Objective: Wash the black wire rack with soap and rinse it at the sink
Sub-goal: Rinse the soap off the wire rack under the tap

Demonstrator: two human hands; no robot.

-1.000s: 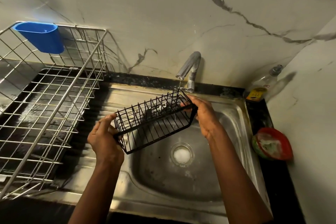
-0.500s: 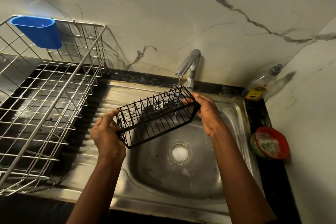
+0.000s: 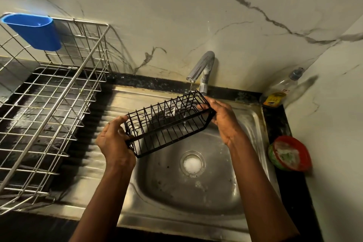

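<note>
Sink point(image 3: 253, 124): steel basin, wet and spotted, with a patch of white foam lying over the drain point(image 3: 192, 163) at the basin floor. Right of the sink, on the dark counter, a red-rimmed bowl point(image 3: 290, 153) holds a whitish and greenish mass; what it is cannot be told. Behind the sink's right corner a clear bottle point(image 3: 282, 88) with a yellow label leans against the wall; its contents cannot be made out. Left of the sink, a silver wire drainer point(image 3: 59, 104) stands over the ribbed draining board, and a blue cup point(image 3: 33, 31) hangs on the drainer's back rim. The black wire rack point(image 3: 167, 124) is held in the air above the sink basin, touching neither basin nor drain, tilted with its right end higher and farther back. It is a long, narrow basket of thin black bars with angled ends, open side up and turned toward the back wall. A pale patch shows through the bars near the middle; foam or reflection, it cannot be told which. The faucet point(image 3: 202, 65) at the back of the sink runs a thin stream of water point(image 3: 190, 86) onto the rack's right end. The left hand point(image 3: 114, 143) grips the rack's left end, fingers curled round the wires. The right hand point(image 3: 224, 118) grips the right end, fingers wrapped over the end bars.
</note>
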